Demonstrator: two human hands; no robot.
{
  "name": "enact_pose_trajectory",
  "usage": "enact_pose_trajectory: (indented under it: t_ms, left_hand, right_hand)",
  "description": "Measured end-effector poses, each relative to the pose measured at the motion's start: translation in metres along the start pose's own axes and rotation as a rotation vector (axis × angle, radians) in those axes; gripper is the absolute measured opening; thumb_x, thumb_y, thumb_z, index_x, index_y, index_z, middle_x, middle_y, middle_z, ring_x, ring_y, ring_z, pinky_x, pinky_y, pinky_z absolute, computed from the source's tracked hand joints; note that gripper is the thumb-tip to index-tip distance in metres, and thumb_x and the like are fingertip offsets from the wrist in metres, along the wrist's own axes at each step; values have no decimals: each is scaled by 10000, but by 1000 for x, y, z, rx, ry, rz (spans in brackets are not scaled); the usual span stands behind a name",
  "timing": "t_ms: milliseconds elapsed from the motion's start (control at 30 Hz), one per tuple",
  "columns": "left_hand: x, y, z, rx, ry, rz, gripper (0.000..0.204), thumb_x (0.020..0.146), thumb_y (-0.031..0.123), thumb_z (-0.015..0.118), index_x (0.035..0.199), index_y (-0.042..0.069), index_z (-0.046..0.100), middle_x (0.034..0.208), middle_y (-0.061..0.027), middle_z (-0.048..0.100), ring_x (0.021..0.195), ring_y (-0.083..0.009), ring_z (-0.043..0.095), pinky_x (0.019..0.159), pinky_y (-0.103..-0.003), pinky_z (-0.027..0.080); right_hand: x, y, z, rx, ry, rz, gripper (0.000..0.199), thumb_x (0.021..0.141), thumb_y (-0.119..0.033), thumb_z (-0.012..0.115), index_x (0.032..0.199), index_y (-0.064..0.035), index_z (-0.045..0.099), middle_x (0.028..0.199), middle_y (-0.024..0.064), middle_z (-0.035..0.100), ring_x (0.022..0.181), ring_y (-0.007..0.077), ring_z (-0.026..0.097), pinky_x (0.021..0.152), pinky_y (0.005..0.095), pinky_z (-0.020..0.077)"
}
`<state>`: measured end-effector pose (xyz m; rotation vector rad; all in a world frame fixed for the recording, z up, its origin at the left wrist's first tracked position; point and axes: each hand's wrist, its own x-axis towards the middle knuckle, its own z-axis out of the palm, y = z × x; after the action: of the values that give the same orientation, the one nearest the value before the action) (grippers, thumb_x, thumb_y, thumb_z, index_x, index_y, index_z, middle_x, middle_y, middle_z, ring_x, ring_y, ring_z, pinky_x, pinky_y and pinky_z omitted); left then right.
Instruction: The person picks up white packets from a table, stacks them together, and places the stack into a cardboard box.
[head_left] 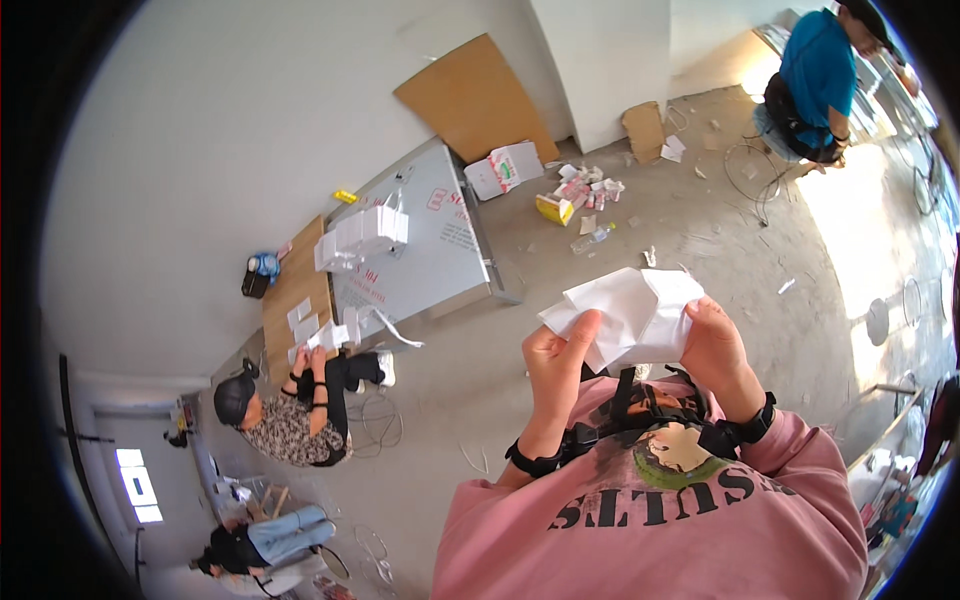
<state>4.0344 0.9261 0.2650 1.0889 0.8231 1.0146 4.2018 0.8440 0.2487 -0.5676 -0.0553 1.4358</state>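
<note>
A creased sheet of white paper (625, 318), folded over in places, is held up in front of my chest between both hands. My left hand (560, 365) pinches its lower left part, with the thumb lying on top of the paper. At the right edge, my right hand (716, 345) grips it between thumb and fingers. The fingertips behind the paper are hidden. Dark straps circle both my wrists.
To the left, a metal-topped table (440, 265) bears stacked white boxes (365, 235). A seated person (290, 425) handles white pieces at the adjoining wooden board (290, 285). Cartons and litter (585, 190), a plastic bottle (593, 238) and cables (755, 185) lie on the floor. Another person (815, 75) stands far right.
</note>
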Motion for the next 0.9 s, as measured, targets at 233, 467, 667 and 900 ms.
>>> enact_pose_trajectory:
  t_ms: [233,467,667,900]
  left_hand:
    - [2,0,28,189,-151,-36,211,831,153,649,906,-44,646,779,12,607,715,-43,513,598,-193,409]
    - [6,-15,66,164,-331,-116,205,814,139,665,904,-43,634,812,-19,621,744,-55,537,618,-204,433]
    - [3,-27,98,267,-533,-162,174,795,85,664,910,-39,623,853,-41,635,782,-83,570,667,-219,456]
    - [3,-28,132,332,-700,-114,179,806,96,654,937,-24,635,856,-24,639,763,-77,572,663,-222,453]
  right_hand:
    - [-11,-10,-18,-145,77,-86,191,825,-84,594,1007,-31,609,941,46,637,852,144,606,770,300,479]
    - [-29,-24,-26,-254,205,-234,162,827,-87,598,975,-22,614,885,35,642,778,96,594,707,237,463]
    - [-58,-38,-30,-432,348,-417,474,825,-101,612,1256,-67,418,880,63,629,783,102,585,687,240,458]
    - [-82,-46,-63,-420,278,-397,392,780,-146,683,1102,38,556,908,63,637,792,101,589,731,226,445]
